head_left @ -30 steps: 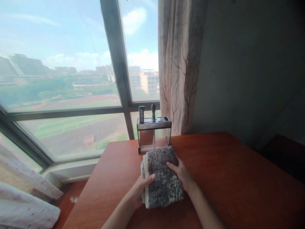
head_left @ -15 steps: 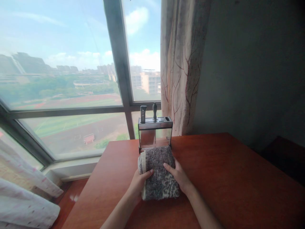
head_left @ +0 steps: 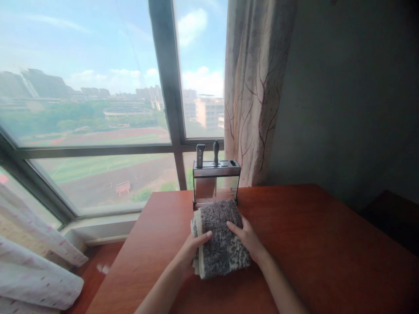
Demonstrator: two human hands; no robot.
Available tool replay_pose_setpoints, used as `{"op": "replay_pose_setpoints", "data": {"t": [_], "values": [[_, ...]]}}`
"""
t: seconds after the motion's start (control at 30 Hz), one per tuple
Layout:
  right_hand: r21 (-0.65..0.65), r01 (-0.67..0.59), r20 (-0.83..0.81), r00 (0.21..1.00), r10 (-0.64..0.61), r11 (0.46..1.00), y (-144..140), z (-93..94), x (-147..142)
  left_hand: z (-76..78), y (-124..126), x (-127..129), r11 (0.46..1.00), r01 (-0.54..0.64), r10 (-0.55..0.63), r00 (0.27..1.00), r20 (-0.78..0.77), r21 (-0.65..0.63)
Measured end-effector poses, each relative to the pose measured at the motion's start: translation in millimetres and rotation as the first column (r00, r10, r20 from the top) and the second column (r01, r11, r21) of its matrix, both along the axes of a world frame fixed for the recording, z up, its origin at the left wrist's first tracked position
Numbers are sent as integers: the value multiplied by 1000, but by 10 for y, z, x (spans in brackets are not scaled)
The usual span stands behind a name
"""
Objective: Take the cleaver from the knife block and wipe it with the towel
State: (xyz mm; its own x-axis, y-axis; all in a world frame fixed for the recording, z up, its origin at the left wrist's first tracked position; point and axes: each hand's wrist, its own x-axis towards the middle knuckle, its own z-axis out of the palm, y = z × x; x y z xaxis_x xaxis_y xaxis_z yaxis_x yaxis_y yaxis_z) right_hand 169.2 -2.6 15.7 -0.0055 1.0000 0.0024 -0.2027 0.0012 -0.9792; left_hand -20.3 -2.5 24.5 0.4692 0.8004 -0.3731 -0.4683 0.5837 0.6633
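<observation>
Grey folded cloth (head_left: 220, 239) — both hands gripping, red table (head_left: 310, 244)

**What the view leaves out**

The left hand's (head_left: 191, 255) palm hides behind the folded cloth's (head_left: 220, 237) near edge. Both forearms run off the bottom edge. Beyond the hands, blades inside the knife rack (head_left: 216, 181) are too dim to tell.

Two bare forearms in view, coming in from the bottom edge, no sleeves visible up to the frame border. Left hand (head_left: 191, 250) and right hand (head_left: 249, 239): no gloves, rings, watch or wristbands that I can make out. Fingers (head_left: 233, 226) look slim, nails short and unpainted as far as the resolution allows; nothing else of the body shows.
</observation>
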Motion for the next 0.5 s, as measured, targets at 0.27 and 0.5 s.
{"op": "replay_pose_setpoints", "data": {"t": [0.27,0.5], "values": [[423,172,404,843,-355,890,565,465,-140,-50,85,-8,975,-181,180,983,-24,-126],[623,149,379,801,-463,768,1285,1194,-510,-44,124,-42,961,-242,242,970,-14,-132]]}}
